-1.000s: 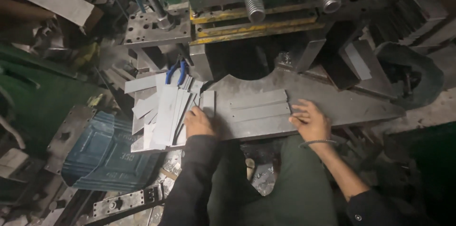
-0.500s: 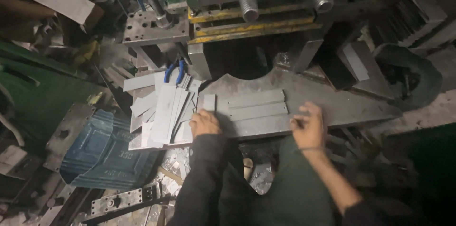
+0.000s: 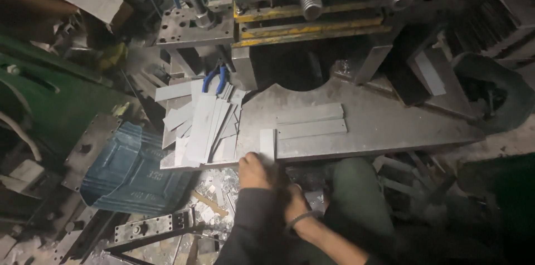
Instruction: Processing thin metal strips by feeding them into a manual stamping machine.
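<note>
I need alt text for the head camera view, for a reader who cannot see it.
Seen from above, a person's left hand rests at the near edge of a steel press table, touching a small metal strip. The right hand is just below it. A heap of strips lies to the left; two strips lie flat in the middle.

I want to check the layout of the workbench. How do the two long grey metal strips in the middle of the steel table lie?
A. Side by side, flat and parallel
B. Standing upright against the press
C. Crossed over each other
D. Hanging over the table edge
A: the two long grey strips lie flat and parallel, one just behind the other, on the steel table, to the right of the loose pile of strips.
</note>
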